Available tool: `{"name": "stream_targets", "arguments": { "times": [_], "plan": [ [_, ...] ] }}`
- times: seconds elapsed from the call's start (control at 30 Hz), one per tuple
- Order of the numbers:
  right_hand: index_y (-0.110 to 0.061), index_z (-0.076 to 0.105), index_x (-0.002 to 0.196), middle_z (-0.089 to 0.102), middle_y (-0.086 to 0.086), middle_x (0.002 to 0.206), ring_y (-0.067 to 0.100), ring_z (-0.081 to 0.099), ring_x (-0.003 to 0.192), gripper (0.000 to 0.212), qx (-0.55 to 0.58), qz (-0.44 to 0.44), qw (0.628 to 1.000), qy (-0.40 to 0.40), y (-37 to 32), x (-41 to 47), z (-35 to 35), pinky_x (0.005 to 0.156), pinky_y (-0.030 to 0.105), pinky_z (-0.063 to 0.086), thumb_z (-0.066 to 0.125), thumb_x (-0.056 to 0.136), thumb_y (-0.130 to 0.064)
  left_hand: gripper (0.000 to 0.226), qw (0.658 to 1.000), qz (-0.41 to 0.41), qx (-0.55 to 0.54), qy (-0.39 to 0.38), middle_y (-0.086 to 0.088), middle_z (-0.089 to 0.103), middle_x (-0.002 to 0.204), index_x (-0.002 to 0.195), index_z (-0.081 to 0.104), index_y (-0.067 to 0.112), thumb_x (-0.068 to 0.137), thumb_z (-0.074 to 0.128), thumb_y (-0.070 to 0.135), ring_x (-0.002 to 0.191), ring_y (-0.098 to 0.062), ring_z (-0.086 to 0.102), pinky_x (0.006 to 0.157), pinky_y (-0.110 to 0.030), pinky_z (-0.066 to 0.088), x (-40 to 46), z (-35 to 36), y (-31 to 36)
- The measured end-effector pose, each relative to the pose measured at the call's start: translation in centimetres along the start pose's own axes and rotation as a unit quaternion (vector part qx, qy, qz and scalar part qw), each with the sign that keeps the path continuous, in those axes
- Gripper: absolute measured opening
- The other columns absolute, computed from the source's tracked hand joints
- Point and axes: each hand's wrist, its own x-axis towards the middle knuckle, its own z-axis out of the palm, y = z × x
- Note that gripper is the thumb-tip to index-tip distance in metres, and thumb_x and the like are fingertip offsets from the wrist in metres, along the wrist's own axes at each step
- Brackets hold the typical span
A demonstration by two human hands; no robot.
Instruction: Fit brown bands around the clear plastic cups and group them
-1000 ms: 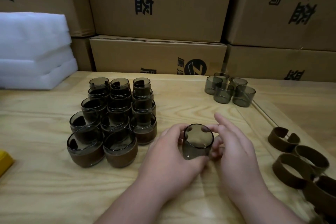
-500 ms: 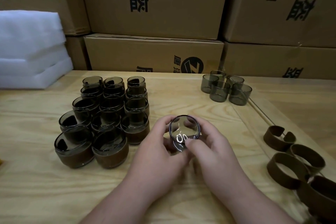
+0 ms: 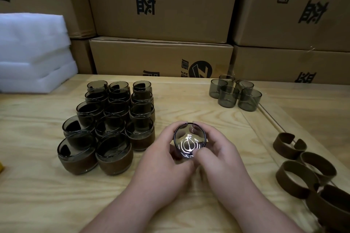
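While its mouth is tilted toward the camera, a cup (image 3: 190, 139) is gripped between both hands just above the worktop (image 3: 189, 100): the left hand (image 3: 162, 164) is curled round its left side, the right hand (image 3: 221, 159) round its right, with fingertips (image 3: 198, 154) pressed at the near rim. Whether a band is on it cannot be told. Banded cups (image 3: 106, 125) are packed in rows to the left. Five bare cups (image 3: 234, 92) are clustered at the far right, and loose bands (image 3: 303, 166) are laid along the right edge.
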Motion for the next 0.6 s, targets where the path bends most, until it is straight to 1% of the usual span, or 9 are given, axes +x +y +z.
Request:
{"name": "stream_targets", "arguments": {
  "times": [0.07, 0.13, 0.2, 0.27, 0.37, 0.4, 0.47, 0.53, 0.6],
  "plan": [
    [-0.023, 0.066, 0.125, 0.076, -0.008, 0.114, 0.008, 0.071, 0.106, 0.059, -0.019, 0.010, 1.000, -0.007, 0.0, -0.1, 0.0, 0.088, 0.021, 0.054, 0.052, 0.070, -0.007, 0.063, 1.000, 0.005, -0.001, 0.002, 0.025, 0.072, 0.115, 0.124, 0.059, 0.049, 0.079, 0.081, 0.011, 0.100, 0.001, 0.072, 0.091, -0.026, 0.057, 0.0, 0.0, -0.1],
    [-0.025, 0.063, 0.129, 0.075, -0.010, 0.115, 0.007, 0.071, 0.106, 0.062, -0.028, 0.017, 0.999, -0.010, -0.1, -0.1, 0.0, 0.088, 0.020, 0.054, 0.053, 0.070, -0.008, 0.066, 1.000, 0.009, -0.006, 0.003, 0.026, 0.072, 0.114, 0.123, 0.059, 0.050, 0.079, 0.081, 0.007, 0.101, 0.001, 0.072, 0.089, -0.020, 0.055, 0.1, 0.0, -0.2],
    [-0.028, 0.063, 0.126, 0.075, -0.014, 0.112, 0.005, 0.071, 0.103, 0.059, -0.035, 0.016, 0.999, -0.005, -0.2, -0.1, 0.1, 0.084, 0.017, 0.053, 0.056, 0.071, -0.009, 0.067, 1.000, 0.013, -0.009, 0.003, 0.026, 0.072, 0.114, 0.124, 0.060, 0.049, 0.078, 0.080, 0.004, 0.101, 0.001, 0.072, 0.086, -0.015, 0.054, 0.1, -0.1, -0.3],
    [-0.034, 0.064, 0.121, 0.076, -0.014, 0.107, 0.008, 0.073, 0.098, 0.054, -0.043, 0.014, 0.999, 0.000, -0.2, -0.1, 0.3, 0.081, 0.018, 0.054, 0.063, 0.071, -0.012, 0.068, 1.000, 0.017, -0.009, 0.005, 0.025, 0.073, 0.113, 0.124, 0.061, 0.046, 0.078, 0.081, 0.001, 0.101, 0.002, 0.072, 0.083, -0.009, 0.051, 0.1, -0.2, -0.2],
    [-0.039, 0.064, 0.119, 0.077, -0.010, 0.102, 0.016, 0.075, 0.090, 0.054, -0.043, 0.021, 0.999, 0.011, -0.3, -0.2, 0.5, 0.077, 0.023, 0.057, 0.073, 0.069, -0.020, 0.069, 1.000, 0.022, -0.005, 0.004, 0.022, 0.073, 0.115, 0.121, 0.062, 0.049, 0.078, 0.079, -0.002, 0.102, 0.000, 0.072, 0.085, -0.010, 0.051, 0.1, -0.3, 0.0],
    [-0.040, 0.063, 0.117, 0.077, -0.010, 0.101, 0.015, 0.075, 0.089, 0.055, -0.045, 0.021, 0.999, 0.016, -0.3, -0.2, 0.6, 0.077, 0.023, 0.057, 0.077, 0.067, -0.024, 0.069, 1.000, 0.025, -0.001, 0.008, 0.022, 0.072, 0.117, 0.120, 0.062, 0.053, 0.078, 0.078, 0.000, 0.103, 0.002, 0.071, 0.085, -0.010, 0.050, 0.1, -0.3, 0.1],
    [-0.043, 0.063, 0.111, 0.076, -0.012, 0.103, 0.011, 0.075, 0.090, 0.055, -0.043, 0.016, 0.999, 0.028, -0.3, -0.1, 0.7, 0.076, 0.022, 0.057, 0.084, 0.061, -0.032, 0.069, 0.999, 0.031, 0.007, 0.018, 0.024, 0.069, 0.119, 0.115, 0.060, 0.064, 0.075, 0.076, 0.010, 0.106, 0.007, 0.067, 0.086, -0.006, 0.047, 0.0, -0.3, 0.4],
    [-0.046, 0.062, 0.104, 0.075, -0.010, 0.104, 0.011, 0.074, 0.090, 0.056, -0.037, 0.014, 0.998, 0.048, -0.2, -0.1, 0.8, 0.076, 0.025, 0.057, 0.086, 0.054, -0.043, 0.067, 0.999, 0.042, 0.020, 0.016, 0.033, 0.065, 0.118, 0.111, 0.056, 0.073, 0.071, 0.071, 0.021, 0.110, 0.013, 0.061, 0.087, -0.003, 0.044, 0.0, -0.3, 0.8],
    [-0.045, 0.060, 0.098, 0.074, -0.008, 0.102, 0.013, 0.074, 0.089, 0.057, -0.036, 0.014, 0.996, 0.076, 0.1, 0.0, 0.7, 0.077, 0.029, 0.058, 0.088, 0.049, -0.049, 0.070, 0.997, 0.057, 0.041, 0.008, 0.040, 0.059, 0.121, 0.115, 0.056, 0.071, 0.072, 0.072, 0.019, 0.117, 0.013, 0.057, 0.092, -0.004, 0.043, -0.1, -0.3, 0.9]
  ]
}}
